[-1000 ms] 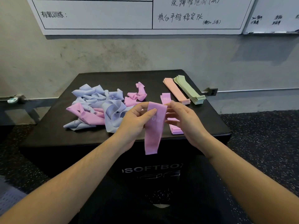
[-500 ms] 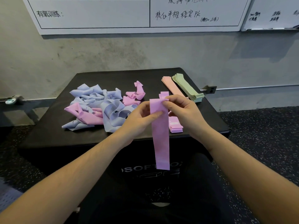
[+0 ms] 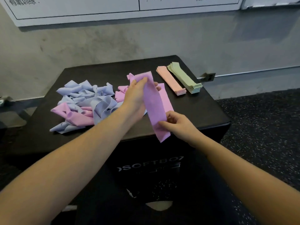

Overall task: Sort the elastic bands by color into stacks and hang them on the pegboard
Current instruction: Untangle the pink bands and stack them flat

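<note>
A flat pink-purple elastic band [image 3: 154, 104] is stretched lengthwise between my hands above the black soft box [image 3: 203, 109]. My left hand [image 3: 135, 96] pinches its far end and my right hand [image 3: 175, 125] pinches its near end. Just beneath it lies a stack of the same pink-purple bands [image 3: 165, 98]. A loose heap of blue bands [image 3: 90, 99] mixed with crumpled pink-purple bands [image 3: 73, 113] fills the box's left half. At the back right sit a neat salmon stack [image 3: 171, 82] and a green stack [image 3: 185, 77]. No pegboard is in view.
The box stands against a grey wall [image 3: 113, 43] with a whiteboard [image 3: 97, 8] above it. A speckled dark floor [image 3: 263, 127] lies to the right. A metal fitting [image 3: 209, 77] sits at the wall's base right of the box.
The band hung upright from both hands at its top. Now my left hand has carried the top end away from me and my right hand has slid down to the near end, laying it over the stack.
</note>
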